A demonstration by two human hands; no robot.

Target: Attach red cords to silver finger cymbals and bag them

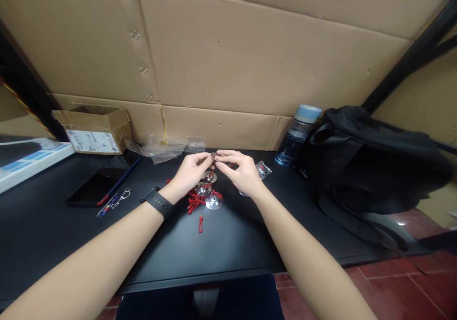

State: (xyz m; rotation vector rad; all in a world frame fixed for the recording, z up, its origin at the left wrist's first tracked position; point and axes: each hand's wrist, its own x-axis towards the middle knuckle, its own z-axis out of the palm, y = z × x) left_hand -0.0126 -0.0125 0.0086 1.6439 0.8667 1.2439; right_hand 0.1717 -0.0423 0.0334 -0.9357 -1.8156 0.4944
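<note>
My left hand (pixel 191 171) and my right hand (pixel 239 170) meet above the black desk (pixel 232 244), fingers pinched together on a small round metal disc (pixel 214 155) with a red cord hanging from it. Under the hands lie several more shiny metal discs (pixel 213 201) tangled with red cords (pixel 194 201). One loose red cord loop (pixel 200 224) lies a little nearer to me. A black watch is on my left wrist. A small clear bag (pixel 263 169) with red bits lies just right of my right hand.
A blue water bottle (pixel 298 134) and a black bag (pixel 371 163) stand at the right. A cardboard box (pixel 94 128), clear plastic bags (pixel 160 148), a dark tablet (pixel 96 186), a pen (pixel 119 181) and a key ring (pixel 114 202) lie at the left. Cardboard lines the wall.
</note>
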